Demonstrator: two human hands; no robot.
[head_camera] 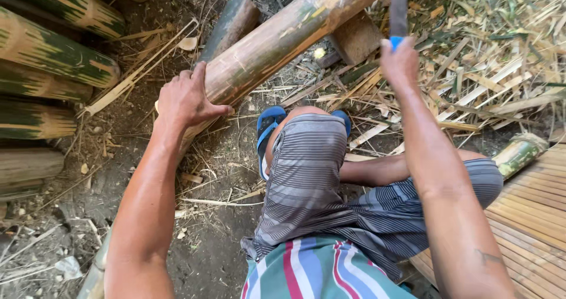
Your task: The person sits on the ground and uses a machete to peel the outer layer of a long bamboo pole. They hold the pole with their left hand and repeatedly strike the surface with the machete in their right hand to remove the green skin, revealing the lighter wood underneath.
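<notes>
Head view: left hand (187,98), fingers spread, is pressing the near end of the slanting bamboo pole (277,40) at centre; right hand (400,60), fingers clenched, is raising a blue-handled blade (399,10) for a likely aimed chop

Under the fingers of the left hand (187,100) the bamboo pole (277,40) is woody, its skin smooth and faintly glossy, tan mottled with green. The right hand (400,60) closes round a blue, plastic-looking handle (396,41); above those fingers the blade (399,4) looks like dull, matt grey metal. Beyond the right fingers lie dry, pale, splintery bamboo slivers (495,81). Below the left fingers the earth floor (118,157) is rough, matt dirt. The striped shorts (306,175) are soft matt cloth.
</notes>
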